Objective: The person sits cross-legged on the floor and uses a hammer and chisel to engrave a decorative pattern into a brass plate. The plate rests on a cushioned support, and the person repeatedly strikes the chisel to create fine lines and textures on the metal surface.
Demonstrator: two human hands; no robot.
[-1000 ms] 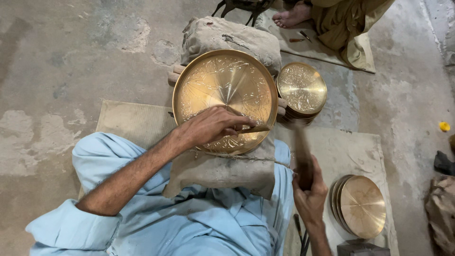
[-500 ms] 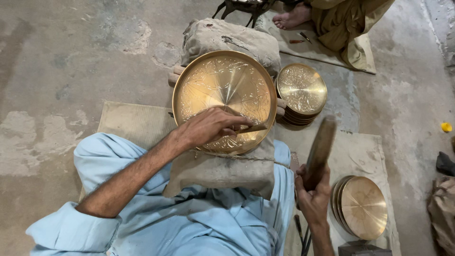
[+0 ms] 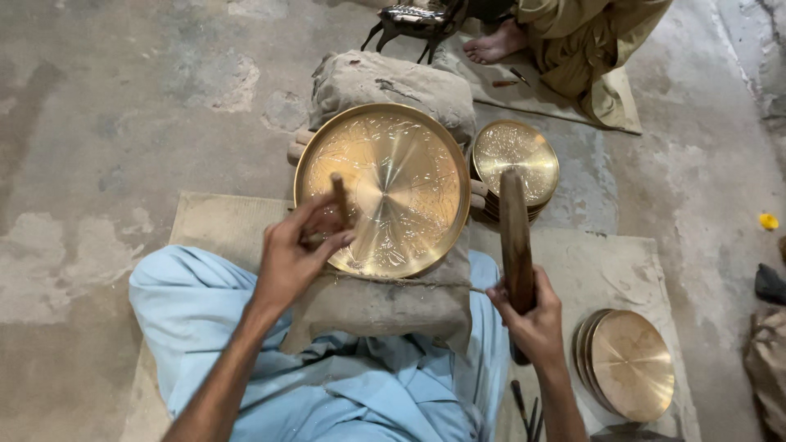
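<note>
A concrete floor (image 3: 123, 106) fills most of the view, with a worn mat (image 3: 606, 270) spread under the seated person in light blue clothing (image 3: 205, 327). On a stuffed burlap cushion (image 3: 385, 307) in front of the person lies a large round brass tray (image 3: 393, 184), its face covered in fine engraved pattern and tilted slightly toward the camera. A second sack cushion (image 3: 385, 82) sits just beyond it. The left hand (image 3: 299, 254) rests on the tray's lower left edge, fingers curled around a small chisel (image 3: 339, 195) held upright with its tip on the brass surface. The right hand (image 3: 532, 315) is to the right of the tray, closed firmly around the handle of a wooden mallet (image 3: 516, 237), which is raised and points away from the person, its head level with the tray's right rim but apart from it. Behind the mallet stands a stack of smaller engraved brass plates (image 3: 516, 160). Near the right wrist, another stack of plain brass plates (image 3: 630, 364) lies on the mat, with a few thin dark tools (image 3: 528, 413) beside the person's leg. At the top, another person's bare foot (image 3: 495, 45) and olive clothing (image 3: 589, 41) show on a separate mat.
</note>
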